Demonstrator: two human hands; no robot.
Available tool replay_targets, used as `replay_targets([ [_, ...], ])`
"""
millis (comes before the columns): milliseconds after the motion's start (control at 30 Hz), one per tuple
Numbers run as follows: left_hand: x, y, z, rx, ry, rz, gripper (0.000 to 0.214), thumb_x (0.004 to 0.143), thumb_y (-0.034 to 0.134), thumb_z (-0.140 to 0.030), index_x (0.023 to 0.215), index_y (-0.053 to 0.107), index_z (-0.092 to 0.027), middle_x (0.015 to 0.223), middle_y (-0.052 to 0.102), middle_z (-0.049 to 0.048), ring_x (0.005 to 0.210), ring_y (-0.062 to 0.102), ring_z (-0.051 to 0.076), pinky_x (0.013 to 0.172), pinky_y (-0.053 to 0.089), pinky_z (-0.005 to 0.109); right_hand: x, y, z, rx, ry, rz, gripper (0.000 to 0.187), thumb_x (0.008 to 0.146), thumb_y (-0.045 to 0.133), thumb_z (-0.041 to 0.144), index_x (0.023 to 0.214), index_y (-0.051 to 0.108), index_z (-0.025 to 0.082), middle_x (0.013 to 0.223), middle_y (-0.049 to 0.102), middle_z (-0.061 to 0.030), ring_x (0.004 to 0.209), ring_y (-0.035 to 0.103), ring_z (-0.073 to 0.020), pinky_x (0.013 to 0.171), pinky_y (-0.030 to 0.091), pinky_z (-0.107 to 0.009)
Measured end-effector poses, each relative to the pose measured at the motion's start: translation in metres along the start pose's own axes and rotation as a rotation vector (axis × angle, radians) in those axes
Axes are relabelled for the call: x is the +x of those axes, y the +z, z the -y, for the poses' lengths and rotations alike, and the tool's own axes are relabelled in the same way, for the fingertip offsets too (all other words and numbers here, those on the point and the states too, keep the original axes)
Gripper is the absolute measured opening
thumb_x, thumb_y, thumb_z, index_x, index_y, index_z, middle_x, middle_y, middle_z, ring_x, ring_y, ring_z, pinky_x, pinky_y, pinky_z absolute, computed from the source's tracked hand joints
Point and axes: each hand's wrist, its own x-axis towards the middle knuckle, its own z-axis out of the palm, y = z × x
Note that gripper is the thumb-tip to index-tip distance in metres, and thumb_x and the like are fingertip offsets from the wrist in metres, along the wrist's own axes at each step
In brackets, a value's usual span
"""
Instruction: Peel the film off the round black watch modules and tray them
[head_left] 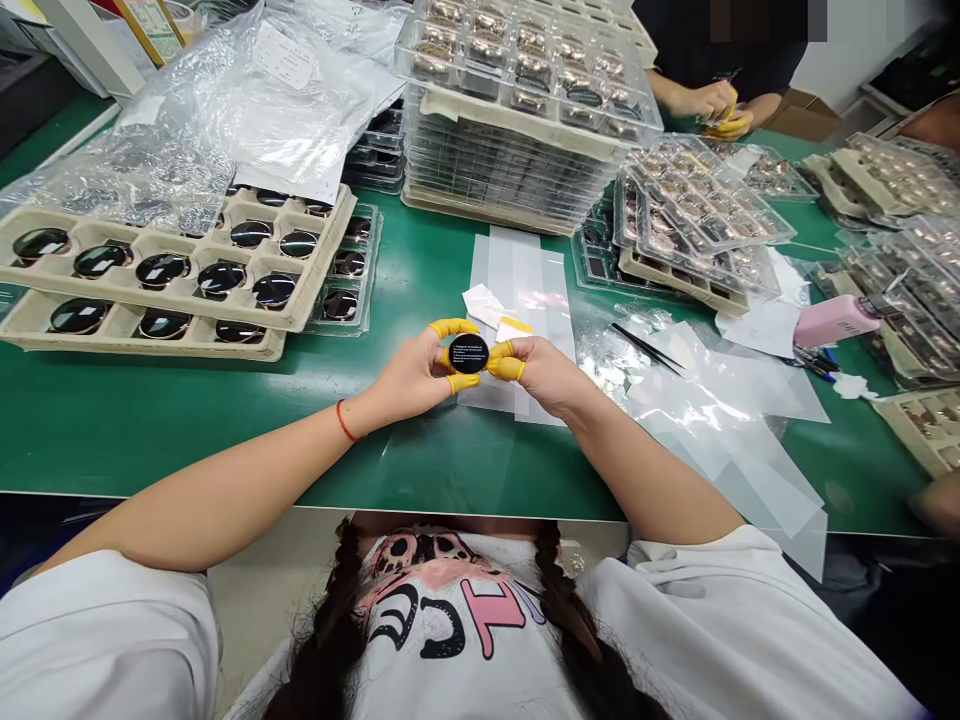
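Head view. We see a round black disc [469,353] with lines of white print, its flat face turned up toward the camera, so that no long axis shows. The left hand [409,375] and right hand [544,372] pinch its rim through yellow finger cots [505,368], above a green bench [150,440]. At left, beige pulp trays [225,316] hold dark round lenses in separate compartments; behind, stacked clear blister trays [517,170] hold gold-rimmed round pieces.
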Motion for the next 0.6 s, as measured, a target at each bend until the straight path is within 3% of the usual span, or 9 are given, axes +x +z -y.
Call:
replay_targets([
  [100, 0.002, -0.001, 0.001, -0.051, -0.021, -0.007, 0.060, 0.072, 0.077, -0.027, 0.123, 0.045, -0.019, 0.080, 0.069, -0.0010, 0.067, 0.066, 0.012, 0.062, 0.051, 0.024, -0.001, -0.002, 0.002, 0.012, -0.007, 0.005, 0.017, 0.061, 0.067, 0.027, 0.073, 0.069, 0.015, 0.072, 0.064, 0.0005, 0.069, 0.050, -0.0097, 0.068, 0.037, -0.026],
  [233, 0.002, -0.002, 0.000, -0.063, -0.024, -0.013, 0.057, 0.072, 0.077, -0.025, 0.121, 0.046, -0.019, 0.082, 0.069, -0.0005, 0.068, 0.067, 0.012, 0.061, 0.051, 0.023, -0.003, -0.006, 0.008, -0.028, -0.039, 0.077, 0.020, 0.068, 0.068, 0.033, 0.076, 0.067, 0.015, 0.072, 0.060, 0.0017, 0.069, 0.047, -0.0085, 0.071, 0.038, -0.026],
  [467, -0.002, 0.002, -0.009, -0.231, -0.151, 0.211, 0.061, 0.074, 0.075, -0.023, 0.123, 0.039, -0.020, 0.086, 0.073, 0.0017, 0.079, 0.073, 0.016, 0.076, 0.057, 0.030, 0.001, 0.000, 0.001, 0.057, -0.018, 0.065, 0.027, 0.067, 0.072, 0.039, 0.064, 0.059, 0.015, 0.061, 0.053, 0.0033, 0.060, 0.043, -0.0068, 0.063, 0.036, -0.024],
  [600, -0.003, 0.004, -0.015, -0.396, -0.263, 0.243, 0.050, 0.082, 0.067, -0.033, 0.121, 0.039, -0.019, 0.084, 0.073, 0.0038, 0.077, 0.074, 0.019, 0.080, 0.059, 0.037, -0.001, 0.008, -0.003, 0.091, -0.027, 0.037, 0.021, 0.070, 0.070, 0.033, 0.065, 0.061, 0.015, 0.062, 0.056, 0.0026, 0.060, 0.046, -0.0069, 0.062, 0.039, -0.023],
])
